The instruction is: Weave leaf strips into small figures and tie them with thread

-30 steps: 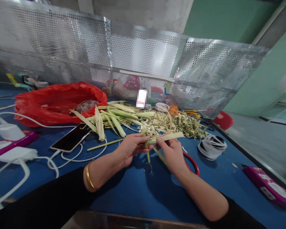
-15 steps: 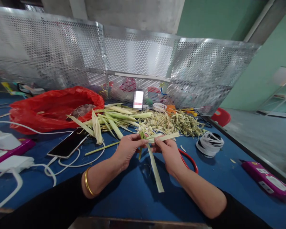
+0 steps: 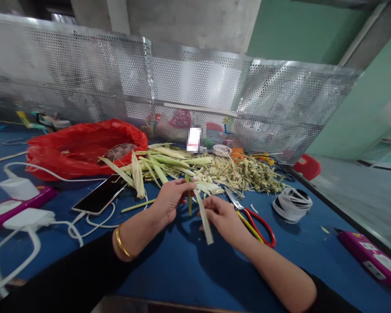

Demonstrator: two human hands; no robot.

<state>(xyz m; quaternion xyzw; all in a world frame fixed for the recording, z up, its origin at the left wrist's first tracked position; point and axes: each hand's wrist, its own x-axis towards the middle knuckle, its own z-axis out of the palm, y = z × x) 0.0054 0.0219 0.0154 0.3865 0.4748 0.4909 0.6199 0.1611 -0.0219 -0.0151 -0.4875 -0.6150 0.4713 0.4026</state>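
Observation:
My left hand [image 3: 171,198] is closed in a pinch on a bundle of corn husk strips, with a green stalk piece [image 3: 189,201] sticking up and down from it. From the bundle a pale corn husk strip [image 3: 205,219] hangs towards me. My right hand [image 3: 223,217] has its fingers curled about this strip, some fingertips behind it; how firmly they grip is partly hidden. Just beyond my right hand lie scissors [image 3: 260,226] with red and yellow handles, blades pointing away. Behind both hands spreads a pile of corn husks [image 3: 169,158].
Dried plant scraps [image 3: 257,174] lie at the back right, beside a roll of white ribbon [image 3: 291,204]. On the left are a red plastic bag [image 3: 68,163], a phone [image 3: 99,195], white cables and a purple power strip [image 3: 45,195]. Another purple power strip [image 3: 368,256] lies at right.
My right hand has left the bundle and moved down to the hanging strip, uncovering the scissors. The left hand keeps its hold. The view has shifted slightly.

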